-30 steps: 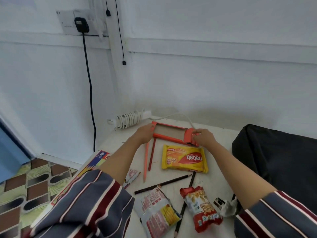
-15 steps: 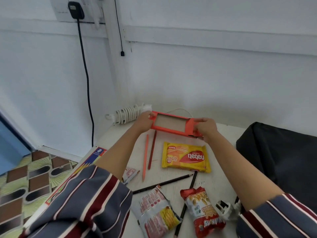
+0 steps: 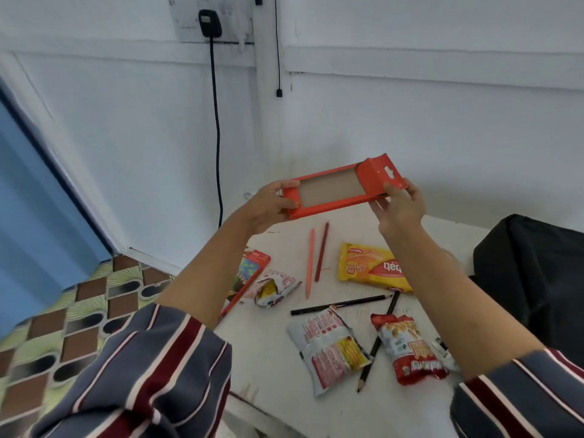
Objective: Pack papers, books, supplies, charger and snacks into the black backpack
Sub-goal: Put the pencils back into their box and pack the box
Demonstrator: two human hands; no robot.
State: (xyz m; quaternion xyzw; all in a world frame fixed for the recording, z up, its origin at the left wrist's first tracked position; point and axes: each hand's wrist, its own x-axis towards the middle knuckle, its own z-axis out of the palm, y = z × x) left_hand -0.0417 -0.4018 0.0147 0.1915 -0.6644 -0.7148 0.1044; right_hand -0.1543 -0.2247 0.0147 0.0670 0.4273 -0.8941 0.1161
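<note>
While the orange pencil box [image 3: 331, 189] is held up above the table [image 3: 275, 349], one end is gripped by the left hand [image 3: 268, 207] and the flap end is pinched by the right hand [image 3: 399, 210], with fingers curled round it on both sides. The box appears empty and its flap stands open. If it were packed as it is, the loose pencils [image 3: 321, 251] below could be left behind. If it were tilted during refilling, they could slide out. The thin card could be crushed by a tight grip. Snack packets [image 3: 328, 352] lie nearer, and the black backpack [image 3: 537, 263] sits at the right, well apart from the box.
</note>
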